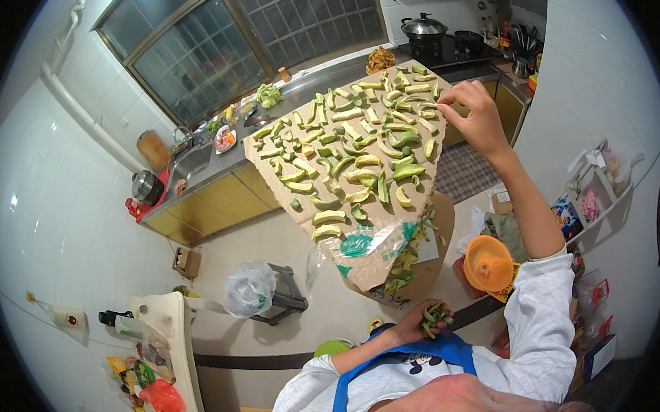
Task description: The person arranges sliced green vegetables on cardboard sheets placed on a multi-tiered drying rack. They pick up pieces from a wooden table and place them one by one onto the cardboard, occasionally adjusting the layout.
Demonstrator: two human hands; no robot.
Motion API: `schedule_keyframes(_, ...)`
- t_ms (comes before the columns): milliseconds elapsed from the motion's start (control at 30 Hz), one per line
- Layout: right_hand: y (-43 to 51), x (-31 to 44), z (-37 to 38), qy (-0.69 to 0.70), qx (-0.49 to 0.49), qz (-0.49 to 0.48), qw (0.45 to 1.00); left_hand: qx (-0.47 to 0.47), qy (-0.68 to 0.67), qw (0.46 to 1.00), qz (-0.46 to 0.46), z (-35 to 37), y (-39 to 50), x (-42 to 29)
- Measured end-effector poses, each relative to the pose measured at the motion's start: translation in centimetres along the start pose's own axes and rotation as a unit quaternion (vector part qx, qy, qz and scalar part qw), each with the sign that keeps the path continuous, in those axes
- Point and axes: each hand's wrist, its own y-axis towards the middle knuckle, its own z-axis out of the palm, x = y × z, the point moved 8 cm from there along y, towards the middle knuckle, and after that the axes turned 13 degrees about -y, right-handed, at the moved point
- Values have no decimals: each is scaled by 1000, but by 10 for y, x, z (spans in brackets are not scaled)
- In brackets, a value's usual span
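Note:
A large cardboard sheet (287,174) lies before me, scattered with many green vegetable strips (359,174), rather curled. Plastic film with green print (367,246) covers its near end. At the sheet's upper right edge is my right hand (472,110), thumb and forefinger pinched together; whether a strip is between them cannot be told. Low near my blue apron (434,346), my left hand (413,323) cups a bunch of darker green strips (435,320). More leafy pieces (404,270) show beneath the cardboard's near right edge.
A steel counter (215,168) with a sink (191,164) runs under the window. A lidded pot (424,27) stands on the stove at the back. An orange basin (487,263) is at right, a stool (284,295) with a plastic bag at left, and a cream table (175,332) lower left.

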Motion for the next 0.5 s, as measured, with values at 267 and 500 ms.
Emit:
schedule_keyframes(267,-11,-16,2,-27,-48,-14,998,-9,-41,999,-11,-6,9,8)
schedule_keyframes(500,-173,46,32,141,155,-134,969,19,-38,993,115,-3,26,-15)
